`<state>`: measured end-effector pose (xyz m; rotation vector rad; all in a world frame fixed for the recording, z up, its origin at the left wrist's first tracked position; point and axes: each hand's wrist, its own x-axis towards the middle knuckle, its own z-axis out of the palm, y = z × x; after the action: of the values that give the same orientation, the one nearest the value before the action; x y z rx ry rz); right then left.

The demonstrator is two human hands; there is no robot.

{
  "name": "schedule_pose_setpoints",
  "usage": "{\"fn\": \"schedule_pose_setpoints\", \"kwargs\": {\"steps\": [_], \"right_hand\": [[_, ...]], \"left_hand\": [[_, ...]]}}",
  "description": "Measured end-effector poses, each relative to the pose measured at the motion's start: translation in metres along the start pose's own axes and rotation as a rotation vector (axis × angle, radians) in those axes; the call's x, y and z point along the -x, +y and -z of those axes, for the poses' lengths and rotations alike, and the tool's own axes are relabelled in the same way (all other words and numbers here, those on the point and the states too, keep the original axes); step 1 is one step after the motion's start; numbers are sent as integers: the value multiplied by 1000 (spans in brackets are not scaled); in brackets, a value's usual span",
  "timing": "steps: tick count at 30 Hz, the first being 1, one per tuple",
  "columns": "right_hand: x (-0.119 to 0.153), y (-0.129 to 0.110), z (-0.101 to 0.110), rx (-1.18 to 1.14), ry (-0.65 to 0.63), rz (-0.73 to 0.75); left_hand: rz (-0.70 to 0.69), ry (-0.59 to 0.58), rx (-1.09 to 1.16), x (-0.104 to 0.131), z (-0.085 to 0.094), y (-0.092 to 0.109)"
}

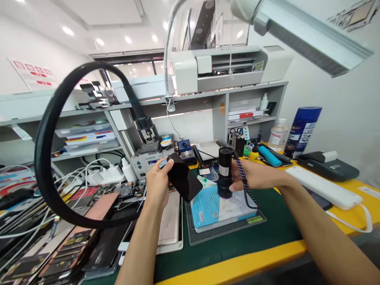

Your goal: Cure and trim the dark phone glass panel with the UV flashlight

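My left hand [158, 183] is closed around one end of a smartphone [187, 181], whose dark, blank face is tilted toward me. My right hand [247, 173] grips a black flashlight [225, 168] from its right side. The flashlight stands roughly upright over a blue and white packet [209, 208]; whether its lower end touches the packet I cannot tell. A braided wrist strap [244, 183] hangs from its top past my right hand. Beneath the packet lies a grey perforated mat [228, 236] on the dark green work mat [276, 221].
Disassembled tablets and phones [80, 241] pile up at the left. A thick black hose [44, 130] loops above them from a grey machine [142, 164]. At right are a white power strip [325, 186], a blue spray can [303, 132] and a clear bottle [277, 136]. A lamp [308, 37] hangs overhead.
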<state>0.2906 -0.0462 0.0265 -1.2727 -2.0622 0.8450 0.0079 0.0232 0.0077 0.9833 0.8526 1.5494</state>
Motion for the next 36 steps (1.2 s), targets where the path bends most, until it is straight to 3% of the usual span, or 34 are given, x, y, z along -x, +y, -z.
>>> {"fn": "schedule_pose_setpoints", "kwargs": {"steps": [2,4,9,12,15,17,18,19,20,22,24,28,32,36], "right_hand": [[5,-2,8,-74,-32,-1],[9,-1,16,-143,21,4],[15,0,28,-319,393,103],[23,-14,27,-489,509,230],[37,-40,10,-635,338,295],[45,-60,-13,-719,-41,141],[47,-69,-26,-610,-158,38],[48,-76,-39,-442,-77,-67],[46,-82,-53,-252,84,-131],[36,-85,-75,-72,187,-188],[19,-81,-90,-207,105,-195],[-23,-71,-108,-753,20,-266],[-54,-71,-116,-901,10,-283],[-66,-67,-126,-964,57,-234]], "left_hand": [[8,10,-2,-1,1,-1],[15,9,-1,-2,3,-2],[48,2,30,-3,5,-2],[79,21,70,-4,5,0],[106,30,121,-3,4,5],[126,32,163,-3,5,10],[139,33,185,-3,6,12],[152,34,208,-3,7,15],[163,34,230,-3,8,18],[176,37,267,-4,11,23],[175,38,286,-5,14,27],[154,26,260,-7,12,36],[111,-6,201,-5,6,45],[38,-81,50,0,2,50]]}}
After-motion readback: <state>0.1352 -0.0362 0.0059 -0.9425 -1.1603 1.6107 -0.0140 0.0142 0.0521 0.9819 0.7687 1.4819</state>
